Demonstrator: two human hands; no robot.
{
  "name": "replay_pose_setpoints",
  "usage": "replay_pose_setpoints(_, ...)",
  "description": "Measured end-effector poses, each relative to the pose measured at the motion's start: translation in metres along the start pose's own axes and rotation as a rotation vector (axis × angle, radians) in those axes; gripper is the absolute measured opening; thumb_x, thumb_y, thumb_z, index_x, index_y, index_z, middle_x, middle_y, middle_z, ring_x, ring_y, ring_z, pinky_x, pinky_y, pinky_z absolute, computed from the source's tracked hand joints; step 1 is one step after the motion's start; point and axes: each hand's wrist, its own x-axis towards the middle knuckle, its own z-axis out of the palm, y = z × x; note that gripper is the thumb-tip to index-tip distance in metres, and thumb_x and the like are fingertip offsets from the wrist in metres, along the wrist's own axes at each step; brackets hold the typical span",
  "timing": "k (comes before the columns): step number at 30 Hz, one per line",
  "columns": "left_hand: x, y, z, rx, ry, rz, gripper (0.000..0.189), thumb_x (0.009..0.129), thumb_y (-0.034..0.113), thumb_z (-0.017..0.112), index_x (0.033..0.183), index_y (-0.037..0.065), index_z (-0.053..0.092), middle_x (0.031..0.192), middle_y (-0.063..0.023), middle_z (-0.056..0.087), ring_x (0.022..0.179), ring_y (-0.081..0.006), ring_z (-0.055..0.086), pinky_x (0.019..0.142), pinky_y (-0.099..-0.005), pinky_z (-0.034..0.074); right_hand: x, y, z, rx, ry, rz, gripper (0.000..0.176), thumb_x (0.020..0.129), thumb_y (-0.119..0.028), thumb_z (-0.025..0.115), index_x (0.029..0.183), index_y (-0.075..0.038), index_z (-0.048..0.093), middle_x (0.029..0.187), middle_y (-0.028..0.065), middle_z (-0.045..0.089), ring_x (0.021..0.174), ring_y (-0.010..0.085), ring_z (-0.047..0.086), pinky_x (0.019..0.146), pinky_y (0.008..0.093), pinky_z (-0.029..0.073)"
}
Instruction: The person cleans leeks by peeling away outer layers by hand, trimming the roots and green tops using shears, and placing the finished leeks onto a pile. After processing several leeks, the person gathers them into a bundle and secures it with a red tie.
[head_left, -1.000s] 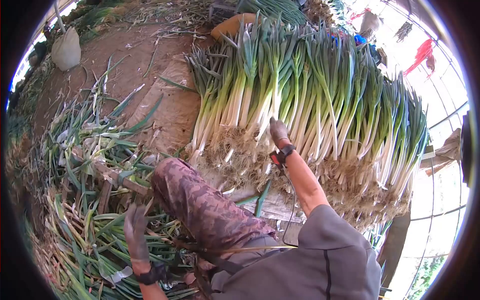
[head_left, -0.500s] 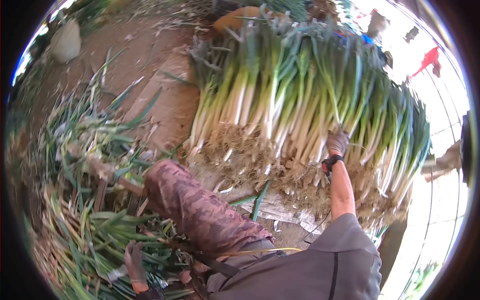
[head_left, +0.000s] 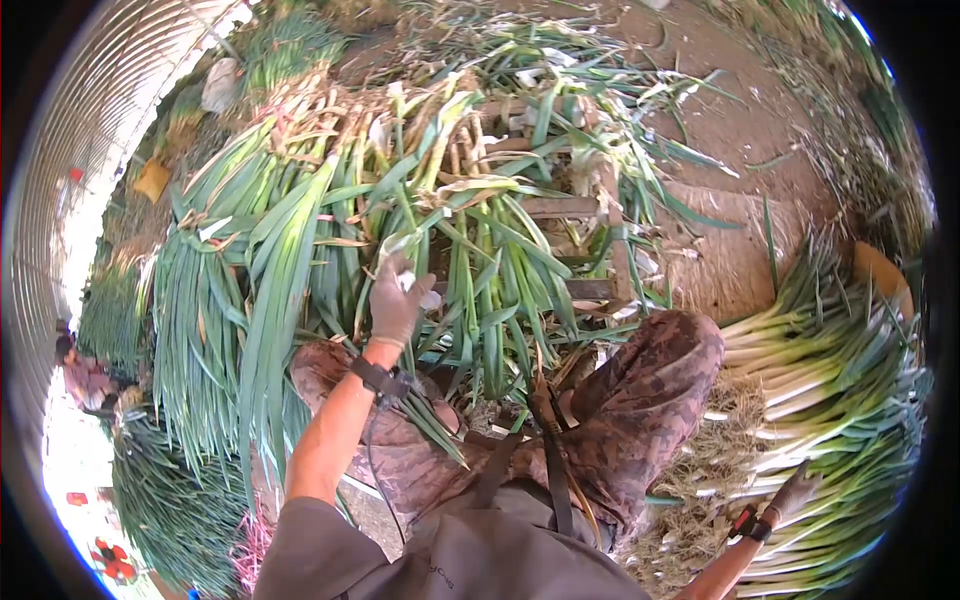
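Observation:
My left hand [head_left: 396, 303], gloved and with a black band at the wrist, is over a heap of untrimmed leeks [head_left: 290, 225] in front of me. Its thumb stands apart from its fingers, and a small white scrap shows between them. To the right, my gloved right hand [head_left: 795, 493] touches a long row of leeks [head_left: 810, 380] with pale stalks, green leaves and bushy roots. Its fingers look stretched out over the stalks, partly lost against them.
My bent knees [head_left: 650, 390] in camouflage trousers lie between heap and row. Leaf scraps [head_left: 590, 150] cover wooden slats [head_left: 565, 208] ahead. A board [head_left: 725, 250] lies on the dirt floor. More green bundles [head_left: 165, 500] and another person [head_left: 85, 380] are at far left.
My view has swung left from the leek row toward the untrimmed heap. My left hand has lifted forward over that heap. My right hand remains at the row.

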Motion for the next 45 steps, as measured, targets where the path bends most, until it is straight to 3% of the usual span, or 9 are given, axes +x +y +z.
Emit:
replay_pose_setpoints(2, 0.022, -0.013, -0.009, -0.008, -0.076, -0.062, 0.076, 0.077, 0.053, 0.081, 0.123, -0.004, 0.059, 0.112, -0.0211, 0.068, 0.105, -0.0355, 0.065, 0.095, -0.0424, 0.049, -0.014, -0.102, -0.008, 1.063, -0.278, 0.086, 0.061, 0.102, -0.030, 0.058, 0.147, 0.006, 0.042, 0.147, 0.0221, 0.050, 0.128, 0.0299, 0.056, 0.107, 0.0385, 0.046)
replay_pose_setpoints(7, 0.049, -0.012, 0.047, 0.123, -0.258, -0.032, 0.104, 0.068, 0.055, 0.085, 0.140, -0.005, 0.040, 0.131, -0.0269, 0.057, 0.118, -0.0408, 0.058, 0.100, -0.0446, 0.048, -0.183, -0.397, -0.121, 1.149, -0.832, -0.502, 0.062, 0.081, 0.001, 0.072, 0.139, 0.001, 0.051, 0.124, 0.0127, 0.064, 0.113, 0.0243, 0.060, 0.103, 0.0345, 0.046)
replay_pose_setpoints(10, 0.074, 0.022, 0.076, 0.498, -0.172, 0.067, 0.104, 0.068, 0.037, 0.088, 0.150, 0.002, 0.033, 0.132, -0.0252, 0.055, 0.112, -0.0409, 0.062, 0.096, -0.0441, 0.052, -0.251, -0.475, -0.138, 0.749, -0.651, -1.065, 0.072, 0.074, -0.022, 0.086, 0.132, 0.005, 0.052, 0.116, 0.0217, 0.064, 0.105, 0.0375, 0.063, 0.095, 0.0425, 0.050)
replay_pose_setpoints(18, 0.166, -0.018, 0.100, 0.776, -0.651, 0.054, 0.109, 0.075, 0.036, 0.085, 0.159, 0.014, 0.020, 0.137, -0.0221, 0.057, 0.108, -0.0367, 0.068, 0.088, -0.0448, 0.056, -0.335, -0.426, -0.079, 0.068, -1.246, -1.157, 0.093, 0.074, -0.056, 0.081, 0.131, 0.008, 0.045, 0.106, 0.0255, 0.067, 0.095, 0.0465, 0.067, 0.081, 0.0497, 0.055)
replay_pose_setpoints(23, 0.172, -0.028, 0.132, 0.863, -0.733, 0.045, 0.028, 0.101, 0.026, 0.048, 0.106, 0.005, 0.067, 0.089, -0.0185, 0.073, 0.088, -0.0382, 0.072, 0.079, -0.0523, 0.056, -0.339, -0.403, -0.052, -0.132, -1.417, -1.148, 0.093, 0.075, -0.049, 0.082, 0.136, 0.006, 0.038, 0.104, 0.0278, 0.068, 0.097, 0.0450, 0.068, 0.083, 0.0485, 0.055)
replay_pose_setpoints(28, 0.188, 0.070, 0.094, -0.001, -1.759, -0.042, 0.036, 0.098, 0.035, 0.053, 0.110, 0.006, 0.070, 0.093, -0.0054, 0.066, 0.082, -0.0152, 0.059, 0.083, -0.0377, 0.050, -0.320, -0.404, -0.047, 0.041, -1.551, -0.915, 0.087, 0.077, -0.040, 0.079, 0.139, 0.003, 0.036, 0.106, 0.0296, 0.067, 0.102, 0.0448, 0.067, 0.087, 0.0479, 0.053)
replay_pose_setpoints(34, 0.356, 0.155, -0.017, -0.680, 0.001, 0.136, 0.014, 0.098, 0.013, 0.059, 0.108, 0.004, 0.064, 0.091, -0.0057, 0.065, 0.080, -0.0177, 0.059, 0.071, -0.0351, 0.048, -0.296, -0.390, -0.090, 0.501, -1.464, -0.733, 0.071, 0.079, -0.021, 0.075, 0.139, 0.003, 0.045, 0.109, 0.0267, 0.068, 0.103, 0.0376, 0.069, 0.090, 0.0408, 0.052)
replay_pose_setpoints(38, 0.270, 0.052, 0.023, 0.158, -0.293, 0.307, 0.071, 0.086, 0.052, 0.072, 0.133, 0.000, 0.058, 0.117, -0.0213, 0.066, 0.115, -0.0251, 0.063, 0.105, -0.0415, 0.046, -0.270, -0.392, -0.150, 0.857, -1.468, -0.544, 0.056, 0.077, -0.008, 0.071, 0.130, 0.004, 0.057, 0.109, 0.0137, 0.069, 0.100, 0.0217, 0.065, 0.091, 0.0335, 0.050)
replay_pose_setpoints(45, 0.012, 0.001, 0.089, 0.360, -0.470, -0.051, 0.095, 0.074, 0.060, 0.079, 0.132, -0.007, 0.044, 0.128, -0.0307, 0.057, 0.117, -0.0437, 0.059, 0.098, -0.0480, 0.049, -0.235, -0.447, -0.168, 0.908, -1.385, -0.484, 0.035, 0.077, -0.003, 0.066, 0.111, 0.005, 0.062, 0.087, 0.0046, 0.068, 0.081, 0.0123, 0.061, 0.077, 0.0286, 0.053)
